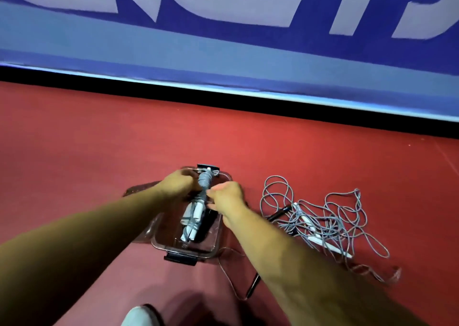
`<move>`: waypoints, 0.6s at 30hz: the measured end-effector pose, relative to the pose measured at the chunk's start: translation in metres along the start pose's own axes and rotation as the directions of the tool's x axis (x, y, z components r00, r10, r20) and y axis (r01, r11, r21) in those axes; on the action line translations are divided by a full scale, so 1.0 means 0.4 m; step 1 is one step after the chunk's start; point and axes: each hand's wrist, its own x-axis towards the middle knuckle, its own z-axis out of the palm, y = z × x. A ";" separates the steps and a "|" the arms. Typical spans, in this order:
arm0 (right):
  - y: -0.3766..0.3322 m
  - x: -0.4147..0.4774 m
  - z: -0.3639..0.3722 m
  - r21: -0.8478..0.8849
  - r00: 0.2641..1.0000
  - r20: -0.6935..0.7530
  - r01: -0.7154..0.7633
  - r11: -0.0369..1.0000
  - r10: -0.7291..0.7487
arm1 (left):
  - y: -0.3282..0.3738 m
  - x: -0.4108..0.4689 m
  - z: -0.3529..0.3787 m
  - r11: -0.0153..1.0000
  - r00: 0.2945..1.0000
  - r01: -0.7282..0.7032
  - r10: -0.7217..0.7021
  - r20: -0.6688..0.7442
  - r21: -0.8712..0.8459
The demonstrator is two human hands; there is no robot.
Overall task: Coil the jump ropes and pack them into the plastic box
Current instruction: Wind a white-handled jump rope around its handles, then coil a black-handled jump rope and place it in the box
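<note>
Seen from the head camera, a person is reaching both bare arms down over a red floor (99,132) that is running up to a blue wall banner (223,52) with large pale lettering. A clear plastic box (211,243) is sitting on the floor near the middle of its near edge, lengthwise away from the person, with a black latch (180,259) at its near end and another at its far end. A coiled jump rope (195,216), grey cord bundled with white handles, is lying along the inside of the box, its tightly wound end pointing to the far latch.

The left hand (182,179) is curling its fingers against the wound grey part of the bundle and is holding it there. The right hand (227,194) is closing thumb and fingers on the bundle from the other side, just below the winding; the picture is blurring here, so the exact finger placement is hard to read.

Just beside the box's right wall, loose jump ropes (327,216) are lying in a grey tangle on the floor, white handles among them. A thin cord with a black handle (252,287) is trailing near the box's near right corner. A pale shoe (139,315) is showing at the floor's near edge.
</note>
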 end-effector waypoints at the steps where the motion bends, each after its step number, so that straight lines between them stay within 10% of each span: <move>1: 0.030 0.024 0.009 -0.002 0.999 -0.004 -0.042 0.999 0.042 | -0.030 0.025 0.003 0.999 1.000 0.015 -0.015 -0.011 0.036; 11: 0.137 0.179 -0.002 -0.486 0.976 0.144 -0.074 0.871 0.163 | -0.281 0.195 0.026 0.970 0.981 0.176 -0.187 -0.051 -0.169; 18: 0.096 0.195 -0.221 -0.099 0.981 0.115 -0.143 0.985 0.154 | -0.220 0.205 0.069 0.977 0.980 -0.153 0.170 -0.106 0.148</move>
